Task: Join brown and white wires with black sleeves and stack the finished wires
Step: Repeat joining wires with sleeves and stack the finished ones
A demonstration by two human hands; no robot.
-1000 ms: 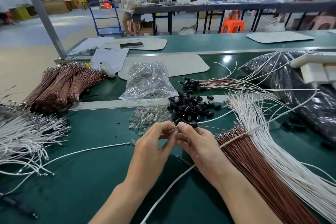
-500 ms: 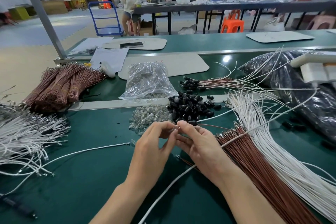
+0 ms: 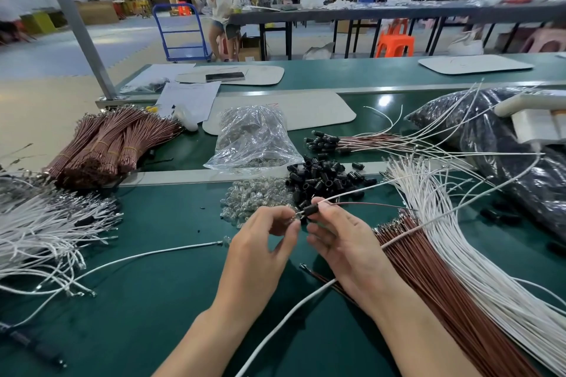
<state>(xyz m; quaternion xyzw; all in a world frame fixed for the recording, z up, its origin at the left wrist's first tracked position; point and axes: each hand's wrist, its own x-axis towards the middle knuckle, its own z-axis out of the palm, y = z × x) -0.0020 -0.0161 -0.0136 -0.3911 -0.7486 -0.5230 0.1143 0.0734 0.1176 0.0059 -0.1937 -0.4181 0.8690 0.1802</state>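
Over the green surface (image 3: pixel 153 300), the right grip (image 3: pixel 346 242) pinches a black sleeve (image 3: pixel 311 210), a white wire (image 3: pixel 352 192) and a brown wire (image 3: pixel 370 204) trailing off to its right, while the left grip (image 3: pixel 263 242) pinches a small bright end (image 3: pixel 295 218) at the sleeve's mouth, too small to identify. A crooked push would likely bend that end or leave it half seated, and a snag on either trailing wire could drag it back out. Loose black sleeves (image 3: pixel 324 177) just beyond both grips could scatter if brushed; the finished stack (image 3: pixel 337 142) lies farther beyond.
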